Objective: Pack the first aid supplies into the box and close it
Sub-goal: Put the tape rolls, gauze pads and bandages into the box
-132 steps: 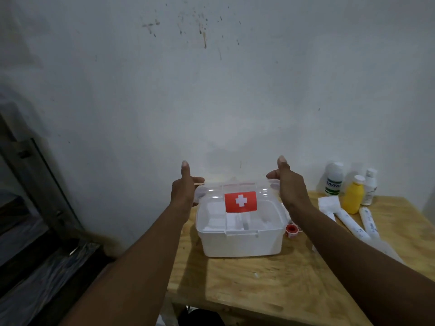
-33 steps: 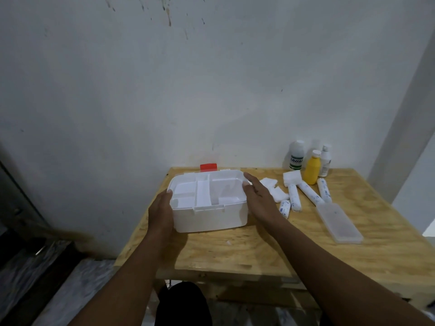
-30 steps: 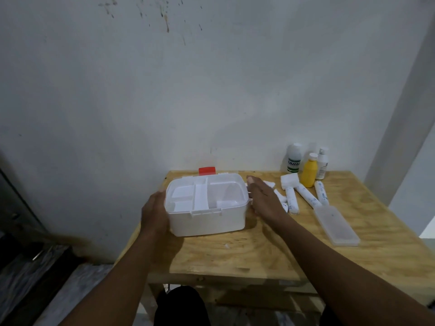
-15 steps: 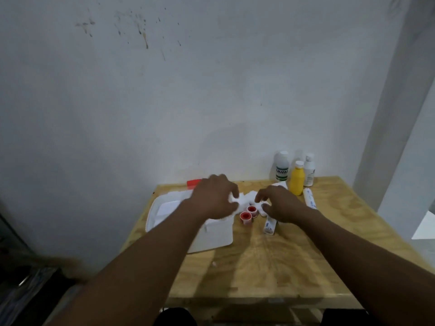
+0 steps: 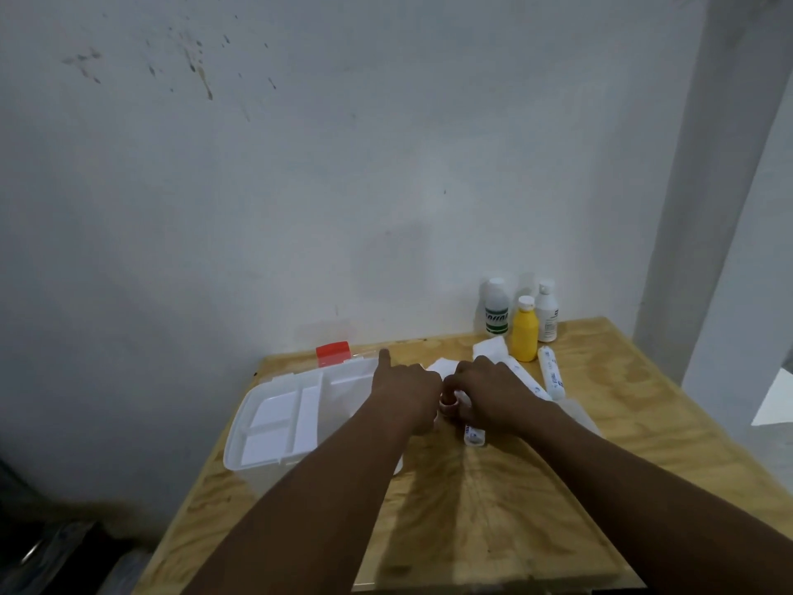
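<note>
The white first aid box (image 5: 274, 427) stands open at the table's left, its divided tray showing. Its clear lid with a red label (image 5: 332, 352) hangs behind it. My left hand (image 5: 405, 390) is over the box's right end, index finger straight and the other fingers curled under; what they hold is hidden. My right hand (image 5: 493, 392) is just to the right, its fingertips curled round a small red-cored tape roll (image 5: 449, 407) on the table between the hands. A wrapped bandage roll (image 5: 474, 435) lies under the right wrist.
Two more bandage rolls (image 5: 551, 373) and white gauze pads (image 5: 491, 347) lie behind my right hand. A green-labelled bottle (image 5: 496, 310), a yellow bottle (image 5: 525, 329) and a white bottle (image 5: 546, 313) stand at the wall. The wooden table (image 5: 493, 508) ends near both arms.
Both hands left the box's sides and came together at the small tape rolls right of it. The camera view shifted; only one roll shows between the hands now.
</note>
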`<move>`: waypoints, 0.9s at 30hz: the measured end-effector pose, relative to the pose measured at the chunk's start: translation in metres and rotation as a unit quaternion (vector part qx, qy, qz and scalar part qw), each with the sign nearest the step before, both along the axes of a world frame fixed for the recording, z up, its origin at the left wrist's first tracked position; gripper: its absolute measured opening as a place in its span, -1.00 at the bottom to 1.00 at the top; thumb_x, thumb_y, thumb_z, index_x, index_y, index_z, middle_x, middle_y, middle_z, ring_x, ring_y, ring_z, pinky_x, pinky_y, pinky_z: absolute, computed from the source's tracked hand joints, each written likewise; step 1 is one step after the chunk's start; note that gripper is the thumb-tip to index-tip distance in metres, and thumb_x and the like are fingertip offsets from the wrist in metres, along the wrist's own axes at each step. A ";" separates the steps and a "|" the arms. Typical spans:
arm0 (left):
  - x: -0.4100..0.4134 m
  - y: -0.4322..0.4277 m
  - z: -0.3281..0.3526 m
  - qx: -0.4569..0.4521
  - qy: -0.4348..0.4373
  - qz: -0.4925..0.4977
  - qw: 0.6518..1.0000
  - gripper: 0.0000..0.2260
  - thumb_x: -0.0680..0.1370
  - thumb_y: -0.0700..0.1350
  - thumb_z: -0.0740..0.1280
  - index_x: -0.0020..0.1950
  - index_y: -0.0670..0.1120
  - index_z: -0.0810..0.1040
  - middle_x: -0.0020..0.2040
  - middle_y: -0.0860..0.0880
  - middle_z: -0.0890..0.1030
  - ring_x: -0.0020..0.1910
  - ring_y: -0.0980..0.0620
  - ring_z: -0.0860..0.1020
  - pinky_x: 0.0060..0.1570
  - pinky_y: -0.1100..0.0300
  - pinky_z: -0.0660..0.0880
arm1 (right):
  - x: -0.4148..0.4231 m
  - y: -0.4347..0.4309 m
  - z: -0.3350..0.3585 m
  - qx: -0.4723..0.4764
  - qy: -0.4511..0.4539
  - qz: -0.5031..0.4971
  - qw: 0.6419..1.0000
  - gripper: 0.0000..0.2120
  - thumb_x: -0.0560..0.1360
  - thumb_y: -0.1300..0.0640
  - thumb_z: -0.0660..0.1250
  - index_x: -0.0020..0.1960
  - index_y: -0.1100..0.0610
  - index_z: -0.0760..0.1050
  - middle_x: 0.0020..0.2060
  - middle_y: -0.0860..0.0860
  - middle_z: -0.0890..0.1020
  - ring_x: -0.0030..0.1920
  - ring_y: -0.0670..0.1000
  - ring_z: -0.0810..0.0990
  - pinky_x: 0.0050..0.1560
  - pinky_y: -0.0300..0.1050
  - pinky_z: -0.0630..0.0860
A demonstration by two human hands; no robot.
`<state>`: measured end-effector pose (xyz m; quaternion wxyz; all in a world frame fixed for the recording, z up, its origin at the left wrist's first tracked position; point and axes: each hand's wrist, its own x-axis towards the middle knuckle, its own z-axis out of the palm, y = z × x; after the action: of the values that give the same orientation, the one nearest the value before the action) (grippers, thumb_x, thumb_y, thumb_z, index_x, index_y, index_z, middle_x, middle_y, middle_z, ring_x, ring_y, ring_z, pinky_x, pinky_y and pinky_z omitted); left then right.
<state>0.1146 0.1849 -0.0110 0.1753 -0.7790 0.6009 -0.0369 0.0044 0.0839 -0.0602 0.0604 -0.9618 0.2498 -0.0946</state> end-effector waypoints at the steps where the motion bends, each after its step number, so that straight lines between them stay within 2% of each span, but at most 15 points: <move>1: 0.000 -0.001 -0.001 -0.001 -0.004 0.001 1.000 -0.80 0.54 0.03 0.38 0.12 -0.01 0.59 0.08 -0.02 0.67 0.19 -0.07 0.59 0.47 -0.33 -0.09 | -0.001 -0.001 0.000 0.003 -0.004 -0.002 1.000 -0.80 0.51 -0.11 0.29 0.06 -0.09 0.57 0.08 -0.02 0.58 0.09 0.05 0.47 -0.03 -0.07 0.34; 4: 0.001 -0.002 -0.006 -0.014 -0.009 0.002 1.000 -0.78 0.55 0.04 0.37 0.14 -0.02 0.59 0.10 -0.03 0.66 0.20 -0.07 0.58 0.47 -0.32 -0.13 | -0.004 -0.004 -0.003 0.015 -0.020 -0.009 1.000 -0.81 0.49 -0.14 0.28 -0.05 -0.05 0.55 -0.01 -0.03 0.61 0.01 0.01 0.51 -0.04 -0.06 0.40; 8: 0.002 -0.002 -0.008 -0.027 -0.009 -0.003 1.000 -0.77 0.54 0.05 0.38 0.13 -0.02 0.59 0.09 -0.03 0.66 0.17 -0.07 0.59 0.48 -0.32 -0.13 | -0.005 0.000 0.001 0.050 -0.047 -0.024 0.997 -0.79 0.50 -0.09 0.26 -0.06 0.02 0.55 -0.13 -0.03 0.65 -0.11 -0.01 0.57 -0.06 -0.05 0.49; 12: 0.005 -0.005 -0.010 -0.037 0.003 -0.005 0.999 -0.82 0.53 0.01 0.38 0.08 -0.02 0.58 0.07 -0.03 0.66 0.15 -0.07 0.60 0.47 -0.33 -0.11 | -0.004 0.002 0.005 0.076 -0.072 -0.032 0.994 -0.84 0.51 -0.04 0.30 -0.04 0.04 0.53 -0.14 -0.02 0.65 -0.12 0.00 0.59 -0.04 -0.06 0.50; 17: 0.006 -0.007 -0.011 -0.036 0.014 0.001 0.999 -0.76 0.50 -0.01 0.40 0.13 -0.05 0.56 0.10 -0.07 0.65 0.13 -0.09 0.60 0.48 -0.33 -0.05 | -0.006 -0.001 0.005 0.113 -0.082 -0.045 0.989 -0.86 0.47 -0.03 0.36 -0.10 0.03 0.51 -0.17 -0.02 0.66 -0.16 -0.01 0.60 -0.07 -0.03 0.56; 20: 0.005 -0.006 -0.010 -0.030 0.004 -0.002 1.000 -0.72 0.51 0.00 0.40 0.18 -0.04 0.55 0.13 -0.07 0.64 0.15 -0.09 0.60 0.48 -0.33 -0.04 | -0.008 -0.001 0.002 0.119 -0.087 -0.047 0.988 -0.90 0.46 0.01 0.38 -0.14 0.00 0.49 -0.17 -0.02 0.66 -0.18 -0.03 0.59 -0.15 -0.14 0.51; 23: 0.004 -0.006 -0.008 -0.014 0.008 -0.007 1.000 -0.72 0.52 0.02 0.39 0.19 -0.02 0.55 0.15 -0.07 0.64 0.19 -0.09 0.58 0.49 -0.35 -0.05 | -0.010 0.000 0.000 0.114 -0.081 -0.041 0.989 -0.92 0.47 0.00 0.38 -0.13 -0.04 0.49 -0.15 -0.04 0.67 -0.17 -0.06 0.57 -0.14 -0.18 0.47; 27: 0.003 -0.005 -0.005 0.000 0.016 -0.010 1.000 -0.73 0.53 0.07 0.36 0.17 0.00 0.55 0.14 -0.05 0.65 0.19 -0.09 0.58 0.47 -0.35 -0.07 | -0.009 -0.001 0.000 0.114 -0.104 -0.040 0.987 -0.93 0.44 -0.01 0.38 -0.13 -0.05 0.51 -0.16 -0.06 0.66 -0.16 -0.06 0.57 -0.08 -0.05 0.56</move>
<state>0.1175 0.1804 -0.0155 0.1652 -0.7733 0.6115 -0.0264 -0.0043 0.0826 -0.0599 0.1917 -0.9227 0.2896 -0.1674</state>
